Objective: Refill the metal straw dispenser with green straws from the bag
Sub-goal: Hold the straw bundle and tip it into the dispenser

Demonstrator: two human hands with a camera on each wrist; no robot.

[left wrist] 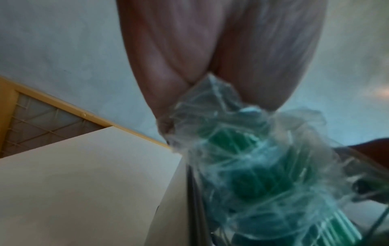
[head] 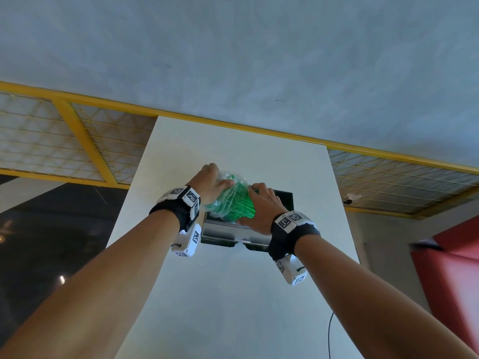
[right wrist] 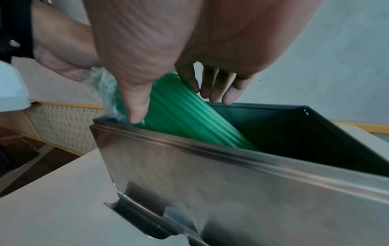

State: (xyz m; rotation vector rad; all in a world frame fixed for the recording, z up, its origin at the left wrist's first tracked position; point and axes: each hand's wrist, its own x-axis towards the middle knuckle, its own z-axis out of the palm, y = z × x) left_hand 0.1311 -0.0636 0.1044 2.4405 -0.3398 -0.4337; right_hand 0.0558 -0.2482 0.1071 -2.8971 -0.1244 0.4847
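Nearest in the head view, two bare forearms reach forward over a white table [head: 233,294], each wrist wearing a black strap with a white camera block. Just beyond them the left hand [head: 207,182] grips the crumpled top of a clear plastic bag [head: 228,195], while the right hand [head: 261,206] rests against the green straws [head: 241,206] below it. Both hands meet above the metal straw dispenser [head: 228,230], which stands on the table.

Only the right wrist view looks into the open box: the straws [right wrist: 185,116] slant down inside it, their lower ends hidden behind its shiny front wall [right wrist: 231,183], and the rest of the dark interior holds nothing. There the right hand's thumb [right wrist: 134,99] and loosely spread fingers [right wrist: 216,89] lie along the bundle on either side, touching it rather than pinching. The bag [right wrist: 105,86] is bunched at the upper end of the straws.

Blurred, the left wrist view shows the left hand's fingers [left wrist: 189,50] pinched together on the gathered plastic [left wrist: 231,133], green showing through it.

Farther off stand a yellow-framed mesh railing [head: 77,141] and a grey wall [head: 259,47].
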